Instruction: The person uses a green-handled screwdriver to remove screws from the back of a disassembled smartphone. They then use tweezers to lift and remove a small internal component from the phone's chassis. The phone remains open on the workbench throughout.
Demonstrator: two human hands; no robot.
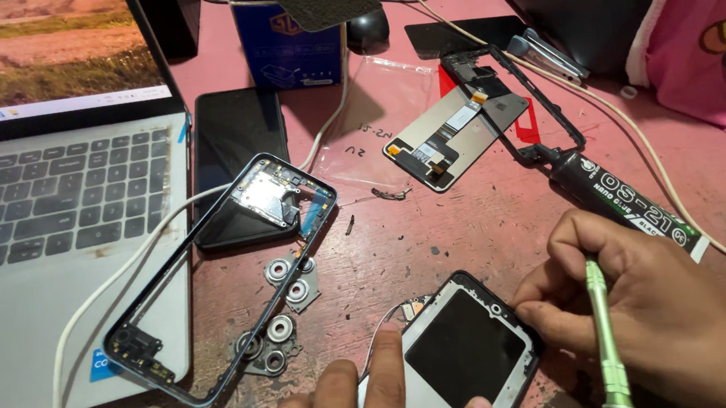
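So the person's got a stripped-down phone (470, 351) lying on the pink table (485, 220), right at the near edge between both hands. The left hand (370, 402) is flat-ish on its lower left corner, fingers pressed down to pin it in place. The right hand (648, 311) is curled around a green screwdriver (604, 332), pinching the shaft upright, with fingertips touching the phone's right edge. Can't really tell where the tip lands, since the bottom of the shot cuts it off.

How far along? Looks like mid-teardown or mid-rebuild, honestly hard to call. A bare mid-frame (222, 275) is already separated and leaning over the laptop (65, 253) corner, a second black frame (515, 106) sits further back, and a loose display panel with its ribbon cables (453, 136) lies face down near it. An intact-looking dark phone (234, 162) rests just beside the laptop. A black glue tube (622, 201) lies close to the right hand, capped or not, can't say. Some round metal bits (281, 314) and small debris are scattered around, so nothing's closed up yet and there's plenty left open.
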